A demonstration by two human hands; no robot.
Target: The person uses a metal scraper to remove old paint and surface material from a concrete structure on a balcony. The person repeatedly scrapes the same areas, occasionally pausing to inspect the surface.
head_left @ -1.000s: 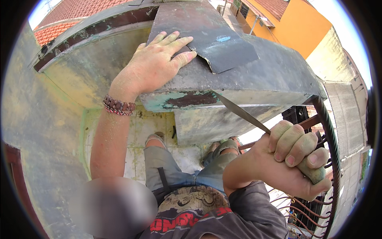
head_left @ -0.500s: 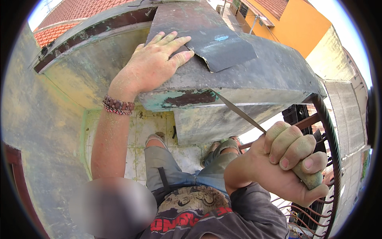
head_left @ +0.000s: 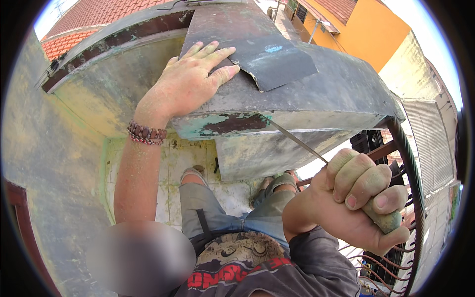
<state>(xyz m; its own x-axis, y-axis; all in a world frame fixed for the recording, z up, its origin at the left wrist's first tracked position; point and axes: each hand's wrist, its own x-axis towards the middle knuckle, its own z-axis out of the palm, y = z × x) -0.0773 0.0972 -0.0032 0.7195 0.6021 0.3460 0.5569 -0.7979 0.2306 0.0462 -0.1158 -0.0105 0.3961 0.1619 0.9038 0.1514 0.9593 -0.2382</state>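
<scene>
My left hand (head_left: 190, 86) lies flat on the grey top of a low wall (head_left: 341, 79), fingers spread. Its thumb and fingertips are at the left edge of a dark grey sheet (head_left: 282, 67) with a torn edge and a light blue smear. In my right hand (head_left: 358, 200), the fingers are wrapped round the handle of a scraper (head_left: 299, 142). The thin blade, seen nearly edge-on, slants up leftward to the wall's front edge. Its tip meets that edge at the right end of a dark brown patch (head_left: 235, 123) bordered by flaking green paint.
A black twisted metal railing (head_left: 410, 173) curves down close by my right hand. Below lies a dusty tiled floor (head_left: 170, 163) where my feet stand. A stained wall (head_left: 54, 143) rises at left; an orange house (head_left: 376, 34) stands beyond.
The scraper and my right hand have shifted very slightly, with the blade's tip still at the wall's edge. My left hand stays in nearly the same place.
</scene>
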